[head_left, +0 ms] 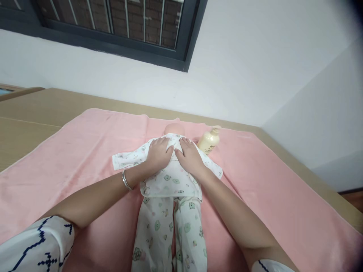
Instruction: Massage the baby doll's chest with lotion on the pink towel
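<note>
A baby doll (pixel 173 129) lies on a pink blanket (pixel 85 151), head away from me, dressed in a white printed top (pixel 170 181) and matching trousers (pixel 170 230). My left hand (pixel 159 154) rests flat on the left side of the doll's upper body, fingers stretched toward the collar. My right hand (pixel 189 155) lies flat on the right side, fingers together. Both thumbs nearly meet over the middle of the top. A silver bangle (pixel 126 180) circles my left wrist.
A cream pump bottle (pixel 209 140) lies on the blanket just right of the doll's head. The blanket covers a wooden table (pixel 34 113) set against a white wall, beneath a dark-framed window (pixel 113 34). The table's right edge runs near a corner wall.
</note>
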Demonstrator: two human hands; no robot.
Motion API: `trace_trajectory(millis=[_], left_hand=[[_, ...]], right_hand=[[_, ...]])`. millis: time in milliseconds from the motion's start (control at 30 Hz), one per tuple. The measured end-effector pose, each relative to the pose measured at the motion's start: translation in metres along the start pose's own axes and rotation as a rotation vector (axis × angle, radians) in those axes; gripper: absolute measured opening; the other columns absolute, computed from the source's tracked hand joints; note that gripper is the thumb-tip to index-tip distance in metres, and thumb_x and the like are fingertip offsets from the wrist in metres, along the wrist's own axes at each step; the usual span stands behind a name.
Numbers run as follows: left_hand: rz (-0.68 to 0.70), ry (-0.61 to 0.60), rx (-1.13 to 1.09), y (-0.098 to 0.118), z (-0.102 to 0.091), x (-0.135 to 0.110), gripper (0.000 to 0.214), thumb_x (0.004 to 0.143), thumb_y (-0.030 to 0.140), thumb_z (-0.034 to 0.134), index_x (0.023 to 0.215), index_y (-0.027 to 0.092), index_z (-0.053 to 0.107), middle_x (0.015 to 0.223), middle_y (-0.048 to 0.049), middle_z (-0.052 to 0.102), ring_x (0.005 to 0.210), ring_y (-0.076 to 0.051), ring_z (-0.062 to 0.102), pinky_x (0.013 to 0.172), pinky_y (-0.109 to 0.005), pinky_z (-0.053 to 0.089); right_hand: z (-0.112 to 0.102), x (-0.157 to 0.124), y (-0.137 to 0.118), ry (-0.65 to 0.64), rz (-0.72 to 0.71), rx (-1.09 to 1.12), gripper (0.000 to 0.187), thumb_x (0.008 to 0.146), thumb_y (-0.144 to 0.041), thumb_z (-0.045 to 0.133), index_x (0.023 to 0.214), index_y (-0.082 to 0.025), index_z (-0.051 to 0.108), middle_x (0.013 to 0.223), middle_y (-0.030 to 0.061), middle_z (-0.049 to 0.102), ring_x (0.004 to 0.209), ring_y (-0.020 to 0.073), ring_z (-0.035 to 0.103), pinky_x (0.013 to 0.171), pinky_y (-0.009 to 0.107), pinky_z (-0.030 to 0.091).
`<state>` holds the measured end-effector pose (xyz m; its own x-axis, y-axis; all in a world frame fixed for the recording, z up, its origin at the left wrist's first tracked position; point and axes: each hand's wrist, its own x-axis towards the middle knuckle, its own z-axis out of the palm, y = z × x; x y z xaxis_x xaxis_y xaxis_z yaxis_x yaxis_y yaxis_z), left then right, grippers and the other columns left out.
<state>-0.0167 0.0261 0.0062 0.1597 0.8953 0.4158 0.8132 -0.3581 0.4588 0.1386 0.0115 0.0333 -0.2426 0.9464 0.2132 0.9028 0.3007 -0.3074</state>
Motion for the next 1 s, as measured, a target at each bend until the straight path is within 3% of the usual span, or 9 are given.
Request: trace_trajectory(millis=[167,300,467,633,733,900,1000], left_hand=[[0.041,-0.031,0.041,0.004,-0.004,-0.003,0.044,0.101,0.027,0.035,0.134,0.009,0.057,0.142,-0.0158,0.06,0.133,-0.032,0.052,0.114,-0.051,0.037],[0.111,-0.088,0.06,0.009,-0.008,-0.011,0.044,0.101,0.022,0.032,0.136,0.009,0.055,0.144,-0.0165,0.057,0.137,-0.032,0.048,0.113,-0.051,0.038],[0.146,-0.139,0.043,0.011,-0.017,-0.009,0.043,0.099,0.02,0.035,0.136,0.008,0.054,0.145,-0.0165,0.056,0.139,-0.03,0.047,0.117,-0.045,0.035],[0.032,-0.254,0.002,0.001,-0.031,0.015,0.036,0.098,0.026,0.036,0.116,0.009,0.062,0.129,-0.0188,0.066,0.118,-0.029,0.062,0.103,-0.043,0.047],[0.037,-0.271,0.024,0.001,-0.03,0.015,0.038,0.099,0.029,0.033,0.117,0.01,0.061,0.126,-0.0182,0.066,0.116,-0.029,0.062,0.102,-0.044,0.047],[0.122,-0.179,0.181,0.017,-0.019,-0.014,0.048,0.1,0.026,0.033,0.142,0.006,0.046,0.15,-0.022,0.049,0.141,-0.037,0.042,0.113,-0.056,0.035],[0.167,-0.185,0.183,0.019,-0.023,-0.017,0.047,0.098,0.021,0.035,0.141,0.006,0.047,0.152,-0.0216,0.046,0.144,-0.035,0.039,0.115,-0.053,0.034]], right_hand=[[-0.004,0.005,0.014,-0.071,-0.077,0.099,0.067,0.099,-0.043,0.043,0.153,-0.005,0.036,0.163,0.0201,0.028,0.155,0.0317,0.015,0.125,0.054,0.016],[-0.006,0.005,0.013,-0.067,-0.062,0.08,0.061,0.1,-0.041,0.041,0.15,-0.006,0.041,0.163,0.0208,0.028,0.155,0.0323,0.018,0.123,0.055,0.019],[-0.004,-0.009,-0.013,-0.013,0.066,-0.069,0.057,0.1,-0.034,0.036,0.147,-0.002,0.043,0.158,0.0243,0.036,0.15,0.0357,0.029,0.122,0.055,0.021],[-0.003,-0.026,-0.039,-0.035,0.041,-0.123,0.06,0.101,-0.033,0.036,0.151,0.0,0.039,0.159,0.0254,0.034,0.151,0.0372,0.026,0.124,0.053,0.019],[-0.005,-0.018,-0.028,-0.057,0.036,-0.045,0.059,0.102,-0.034,0.033,0.151,-0.003,0.04,0.161,0.0222,0.033,0.152,0.0342,0.025,0.125,0.051,0.019],[-0.007,0.008,0.008,-0.06,0.098,0.069,0.064,0.102,-0.044,0.034,0.15,-0.003,0.041,0.16,0.0212,0.035,0.151,0.0311,0.03,0.124,0.046,0.025],[-0.006,0.003,0.001,-0.047,0.095,0.003,0.062,0.102,-0.041,0.033,0.15,-0.002,0.041,0.158,0.0219,0.038,0.149,0.0317,0.033,0.123,0.047,0.025]])
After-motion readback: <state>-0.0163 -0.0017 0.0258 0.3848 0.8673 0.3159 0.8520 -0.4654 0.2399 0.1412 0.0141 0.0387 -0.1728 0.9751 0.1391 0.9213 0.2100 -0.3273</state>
